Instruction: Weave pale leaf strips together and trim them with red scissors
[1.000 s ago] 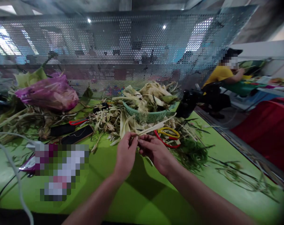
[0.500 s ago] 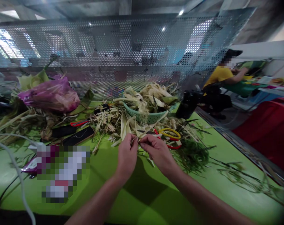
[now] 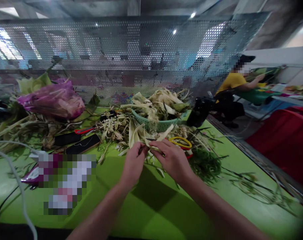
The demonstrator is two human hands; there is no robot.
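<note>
My left hand [image 3: 132,163] is closed in a pinch, thumb against fingers, at the middle of the green table. Close by on its right, my right hand [image 3: 175,159] is pinched too. Between both sets of fingertips runs a pale strip of dried husk [image 3: 167,132], its free end sticking up to the right; the gripped part is mostly hidden. Scissors with yellow and red handles [image 3: 181,141] lie just beyond my right hand, partly covered by it. Dark green shredded fibres [image 3: 206,165] are heaped to its right.
A green plastic basket [image 3: 158,126] full of dried husks stands behind my hands. Left are a purple bag [image 3: 56,100], a dark phone [image 3: 83,144], red-handled cutters [image 3: 84,130] and a white cable [image 3: 16,181]. A black camera [image 3: 200,110] stands right. A person in yellow [image 3: 232,81] sits beyond.
My right hand has turned over the strip, and its fingers now lie flatter and farther forward. A wider end of husk now shows above it. My left hand stays nearly in place.
</note>
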